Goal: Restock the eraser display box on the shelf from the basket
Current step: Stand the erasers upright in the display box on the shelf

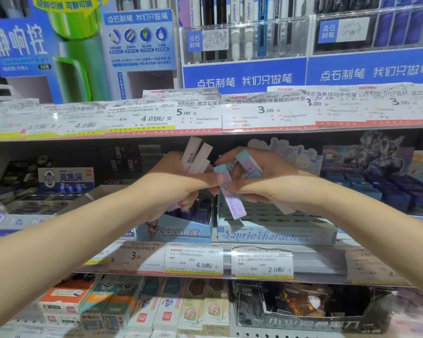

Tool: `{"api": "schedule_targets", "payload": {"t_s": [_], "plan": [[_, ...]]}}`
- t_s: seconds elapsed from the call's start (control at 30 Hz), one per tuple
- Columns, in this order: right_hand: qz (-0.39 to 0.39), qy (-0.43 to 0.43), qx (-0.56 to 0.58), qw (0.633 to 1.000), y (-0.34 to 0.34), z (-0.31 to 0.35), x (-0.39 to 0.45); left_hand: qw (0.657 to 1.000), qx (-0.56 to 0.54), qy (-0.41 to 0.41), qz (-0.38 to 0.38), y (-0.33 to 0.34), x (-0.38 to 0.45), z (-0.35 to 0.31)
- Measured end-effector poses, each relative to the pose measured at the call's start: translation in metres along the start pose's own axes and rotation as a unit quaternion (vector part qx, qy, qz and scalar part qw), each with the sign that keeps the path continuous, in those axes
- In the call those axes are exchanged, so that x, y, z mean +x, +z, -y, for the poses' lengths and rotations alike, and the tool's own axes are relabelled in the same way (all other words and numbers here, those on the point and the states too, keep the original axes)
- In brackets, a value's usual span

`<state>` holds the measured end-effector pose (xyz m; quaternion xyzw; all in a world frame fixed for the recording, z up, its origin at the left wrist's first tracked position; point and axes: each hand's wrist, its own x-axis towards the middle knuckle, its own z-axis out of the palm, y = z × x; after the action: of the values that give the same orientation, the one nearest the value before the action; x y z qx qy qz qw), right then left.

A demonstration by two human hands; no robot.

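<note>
- While both hands hover in front of the middle shelf, the left hand (178, 181) grips a small bundle of long erasers (197, 154), fingers curled round them, their pale ends fanning toward one o'clock.
- Between the hands, one teal-tipped lilac eraser (228, 191) hangs tilted, its lower end pointing to five o'clock; it seems pinched where the two thumbs meet (which hand bears it I cannot tell).
- Rightward, the right hand (266, 179) curls round more teal-and-lilac erasers (248, 162).
- Below, at six o'clock from the hands, sits the eraser display box (276, 234), its grid of slots looking mostly unfilled.
- My reading: this is the sorting step, singling out one eraser. Next calls for lowering that eraser upright into a free slot without spilling the bundles.
- No basket shows.
</note>
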<state>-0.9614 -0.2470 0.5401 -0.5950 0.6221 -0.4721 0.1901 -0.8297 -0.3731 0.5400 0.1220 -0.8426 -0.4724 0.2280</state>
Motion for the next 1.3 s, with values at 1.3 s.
{"api": "schedule_targets", "payload": {"t_s": [1.3], "plan": [[-0.134,-0.081,-0.2,0.967,0.005,-0.041,0.004,0.913,0.321,-0.082,0.237,-0.011,-0.006,0.021]]}}
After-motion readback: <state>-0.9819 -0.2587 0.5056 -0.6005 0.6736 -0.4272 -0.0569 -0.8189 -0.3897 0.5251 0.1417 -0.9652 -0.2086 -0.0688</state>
